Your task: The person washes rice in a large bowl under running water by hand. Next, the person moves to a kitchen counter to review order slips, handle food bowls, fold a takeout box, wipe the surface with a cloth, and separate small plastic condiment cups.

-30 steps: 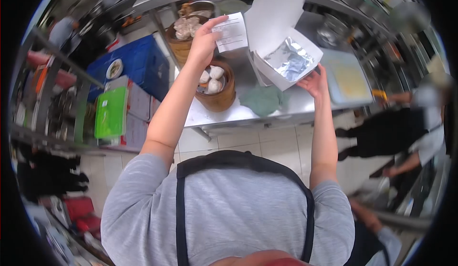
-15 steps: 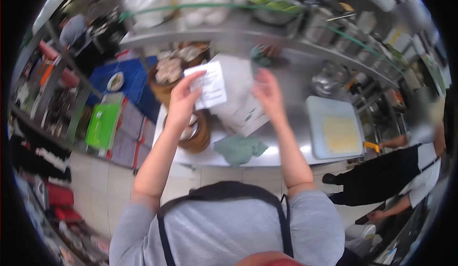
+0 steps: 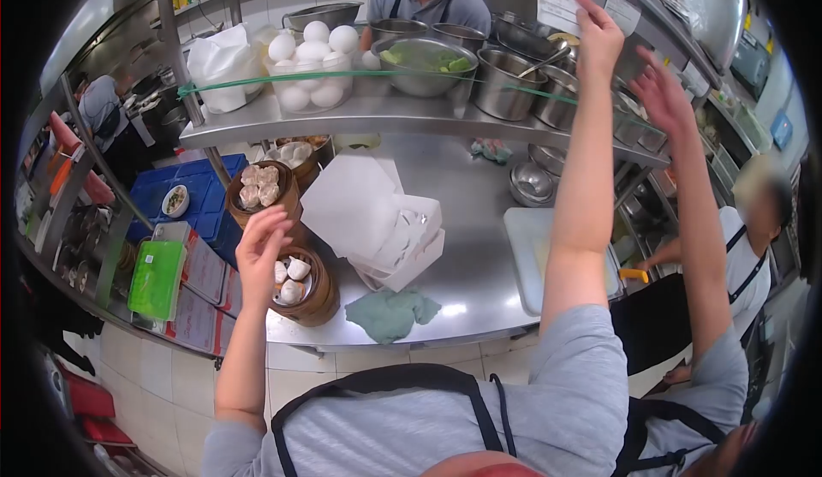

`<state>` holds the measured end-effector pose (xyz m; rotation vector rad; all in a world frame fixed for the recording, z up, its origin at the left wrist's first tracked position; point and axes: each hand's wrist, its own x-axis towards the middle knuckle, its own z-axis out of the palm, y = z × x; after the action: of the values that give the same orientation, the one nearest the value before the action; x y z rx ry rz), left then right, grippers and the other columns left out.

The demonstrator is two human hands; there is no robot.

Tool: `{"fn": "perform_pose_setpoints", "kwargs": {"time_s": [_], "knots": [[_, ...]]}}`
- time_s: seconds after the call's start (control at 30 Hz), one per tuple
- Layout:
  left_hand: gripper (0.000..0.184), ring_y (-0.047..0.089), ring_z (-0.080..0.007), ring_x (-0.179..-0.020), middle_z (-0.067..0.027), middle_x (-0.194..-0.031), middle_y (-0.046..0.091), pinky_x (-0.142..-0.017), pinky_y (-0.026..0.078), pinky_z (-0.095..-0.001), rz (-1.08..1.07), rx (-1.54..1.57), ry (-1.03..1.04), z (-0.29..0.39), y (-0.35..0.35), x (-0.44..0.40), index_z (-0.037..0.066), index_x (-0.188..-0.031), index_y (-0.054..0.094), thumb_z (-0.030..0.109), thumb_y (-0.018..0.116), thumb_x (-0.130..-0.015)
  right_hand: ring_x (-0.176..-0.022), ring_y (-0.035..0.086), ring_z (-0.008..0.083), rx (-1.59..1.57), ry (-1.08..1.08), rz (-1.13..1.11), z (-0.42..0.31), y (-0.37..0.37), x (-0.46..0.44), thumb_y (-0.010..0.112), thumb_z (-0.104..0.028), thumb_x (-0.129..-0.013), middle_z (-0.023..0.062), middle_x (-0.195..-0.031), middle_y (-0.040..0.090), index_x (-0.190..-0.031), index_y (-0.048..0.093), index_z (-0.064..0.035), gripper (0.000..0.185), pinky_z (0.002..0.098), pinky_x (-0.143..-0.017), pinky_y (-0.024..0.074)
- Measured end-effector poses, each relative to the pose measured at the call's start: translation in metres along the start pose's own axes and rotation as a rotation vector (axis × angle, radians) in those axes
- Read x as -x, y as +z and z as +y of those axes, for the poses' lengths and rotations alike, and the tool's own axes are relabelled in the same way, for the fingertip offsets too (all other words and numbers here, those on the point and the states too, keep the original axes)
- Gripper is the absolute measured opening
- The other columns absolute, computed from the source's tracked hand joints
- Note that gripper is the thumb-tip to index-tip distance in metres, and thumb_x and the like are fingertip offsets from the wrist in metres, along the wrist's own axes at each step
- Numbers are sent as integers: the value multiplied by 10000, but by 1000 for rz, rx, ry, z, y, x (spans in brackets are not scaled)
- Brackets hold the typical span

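- The paper slip point(image 3: 558, 4), before in our left hand point(image 3: 259, 250), is now high at our right hand point(image 3: 599, 40); if fingers pinch, we cannot tell.
- Our left fingers bend, slightly apart, empty.

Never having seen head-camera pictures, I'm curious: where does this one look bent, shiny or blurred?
Head view: the corners are rounded and black, and the long grey steel shelf bows; head view: white glare marks the flat silver steel table near its front edge; head view: the co-worker's bare raised hand looks softer than the crumpled green cloth.
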<state>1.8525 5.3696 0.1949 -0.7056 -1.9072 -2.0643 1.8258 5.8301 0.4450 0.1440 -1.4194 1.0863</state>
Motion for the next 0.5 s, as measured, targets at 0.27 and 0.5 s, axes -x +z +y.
{"fn": "perform_pose_setpoints", "kwargs": {"time_s": [0.27,0.5], "knots": [[202,576,-164,-884,-91,-1113,519,-676,490,-247,224,-24,-263,-39,-80,81,4,-1008,568,42,535,-812,-857,566,128,-118,-125,87,-16,22,-33,599,36,-744,92,-950,629,-963,633,22,222,208,-801,418],[203,576,-164,-888,-69,-1085,546,-692,480,-262,490,-74,-403,-24,-142,157,18,-1001,572,90,539,-814,-797,584,257,163,-701,469,-37,15,-13,719,-176,-622,115,-812,623,-844,629,-41,275,354,-759,432]]}}
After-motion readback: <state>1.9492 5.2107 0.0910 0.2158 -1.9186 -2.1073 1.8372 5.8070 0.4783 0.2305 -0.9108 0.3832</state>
